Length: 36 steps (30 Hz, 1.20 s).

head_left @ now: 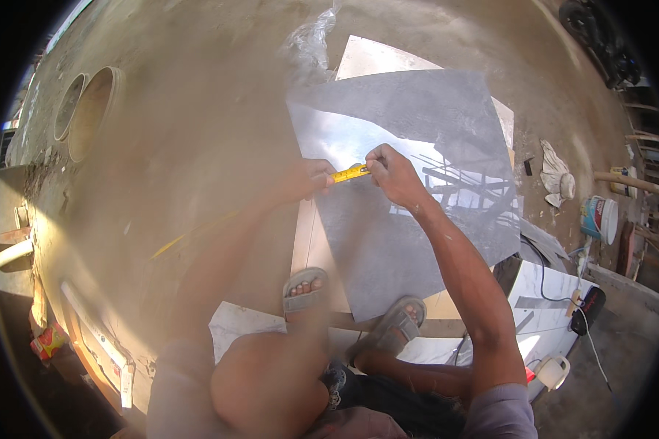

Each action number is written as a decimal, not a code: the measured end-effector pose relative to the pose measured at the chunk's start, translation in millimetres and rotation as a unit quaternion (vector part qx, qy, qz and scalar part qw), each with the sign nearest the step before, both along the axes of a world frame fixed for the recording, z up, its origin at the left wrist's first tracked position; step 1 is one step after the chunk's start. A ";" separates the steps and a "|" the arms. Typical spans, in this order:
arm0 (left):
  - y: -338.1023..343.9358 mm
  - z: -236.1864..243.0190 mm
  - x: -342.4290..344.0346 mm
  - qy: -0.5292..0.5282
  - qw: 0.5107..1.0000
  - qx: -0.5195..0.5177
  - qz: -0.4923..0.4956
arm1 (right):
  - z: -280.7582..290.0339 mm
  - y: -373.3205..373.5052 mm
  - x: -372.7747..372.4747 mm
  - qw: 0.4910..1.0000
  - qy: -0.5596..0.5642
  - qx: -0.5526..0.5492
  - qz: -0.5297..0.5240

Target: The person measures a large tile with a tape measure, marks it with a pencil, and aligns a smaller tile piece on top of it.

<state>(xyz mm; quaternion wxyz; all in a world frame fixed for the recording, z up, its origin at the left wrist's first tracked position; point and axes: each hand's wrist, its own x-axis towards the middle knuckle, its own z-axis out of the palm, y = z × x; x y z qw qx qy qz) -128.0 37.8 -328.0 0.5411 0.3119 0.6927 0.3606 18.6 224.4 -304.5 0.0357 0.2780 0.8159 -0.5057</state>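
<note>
A yellow tape measure blade (350,174) stretches between my two hands, above a large glossy grey tile (410,249). My left hand (312,179) is closed on the blade near the tile's left edge. The fingers of my right hand (392,172) pinch the blade's other end over the middle of the tile. Another yellow stretch of the tape shows beyond my left forearm, lower left. Whether the tape's case is in a hand, I cannot make out. Haze blurs the left half of the view.
Paler tiles (383,56) lie under the grey one. My sandalled feet (307,293) rest at its near edge. To the right are a white-and-blue bucket (599,219), a crumpled cloth (553,170), a black cable (543,274) and marble-look tiles (545,285). Round rings (95,113) stand far left.
</note>
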 end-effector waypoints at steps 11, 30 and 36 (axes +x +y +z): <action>24.7 -84.2 -136.0 0.252 0.967 -0.005 0.044 | -77.5 53.2 -118.6 0.991 0.034 -0.071 -0.109; 35.0 -108.3 -167.9 0.289 0.932 0.040 0.214 | -137.8 89.8 -166.4 0.931 0.200 0.305 -0.023; 32.4 -101.4 -175.4 0.264 0.945 0.004 0.191 | -141.0 90.0 -160.0 0.926 0.213 0.310 -0.023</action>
